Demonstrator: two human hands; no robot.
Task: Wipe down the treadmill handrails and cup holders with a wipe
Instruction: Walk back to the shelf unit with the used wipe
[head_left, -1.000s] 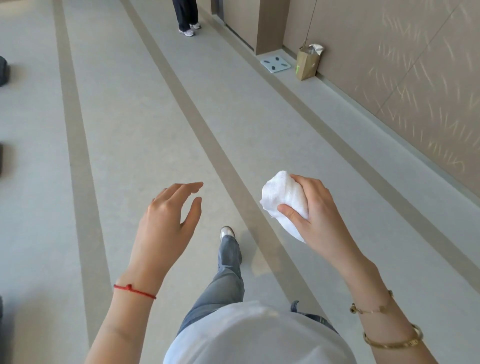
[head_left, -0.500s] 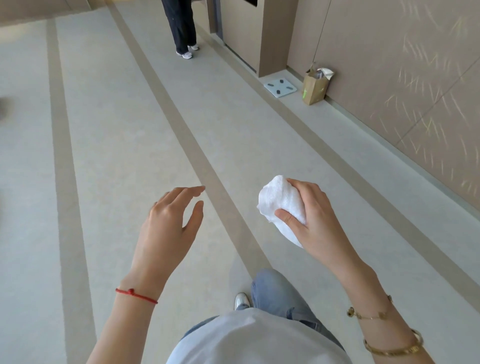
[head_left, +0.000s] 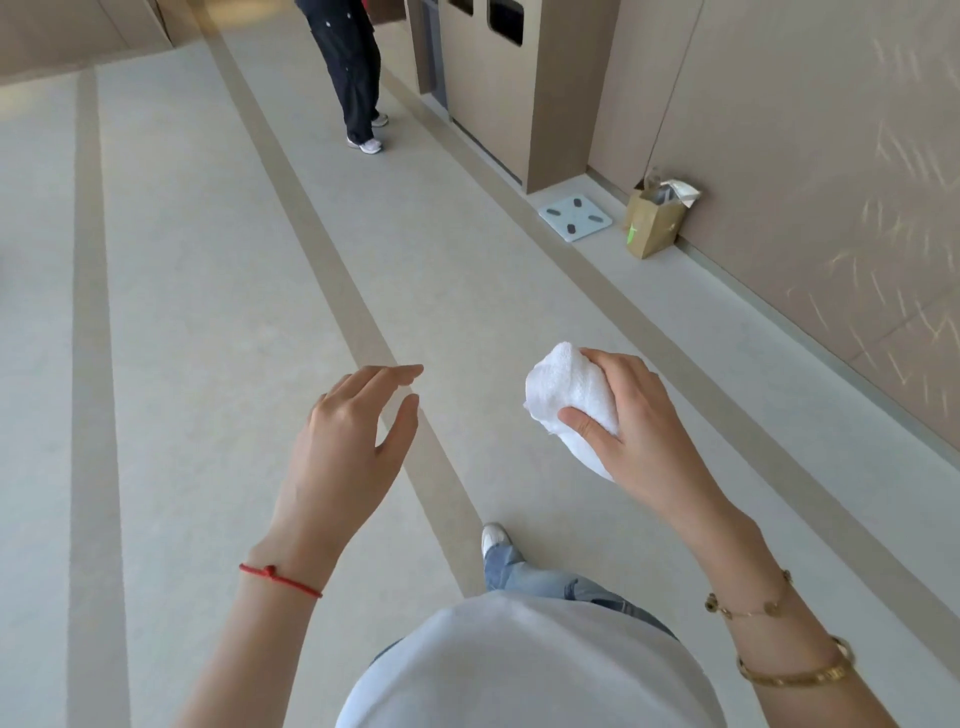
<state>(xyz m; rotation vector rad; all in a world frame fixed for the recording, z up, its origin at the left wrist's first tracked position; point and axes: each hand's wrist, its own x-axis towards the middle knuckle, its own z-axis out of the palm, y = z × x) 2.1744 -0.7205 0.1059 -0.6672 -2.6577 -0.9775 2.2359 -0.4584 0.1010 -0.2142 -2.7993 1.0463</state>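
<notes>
Pale grey flooring with darker tan stripes runs down a corridor, and no treadmill, handrail or cup holder is in view.

At the centre of things is the white wipe, bunched into a wad and gripped by the right hand: the thumb presses its near side and the fingers curl over the top, with a tail hanging below the palm. Just left of the wipe, apart from it, the left hand floats palm down, fingers loosely spread and slightly bent, holding nothing. Below the wipe, one jeans leg and a pale shoe are set forward on a stripe.

Farther beyond the wipe, against the beige wall, sit a glass bathroom scale and a brown paper bag; past them stands a bin unit, and another person's dark trousers and sneakers.

The step in hand looks like carrying the wipe to the machine. It would go best by keeping the wad firmly pinched, then unfolding it with the free left hand on arrival so a flat, clean face wraps the rail, saving a fresh fold for the cup holders.
</notes>
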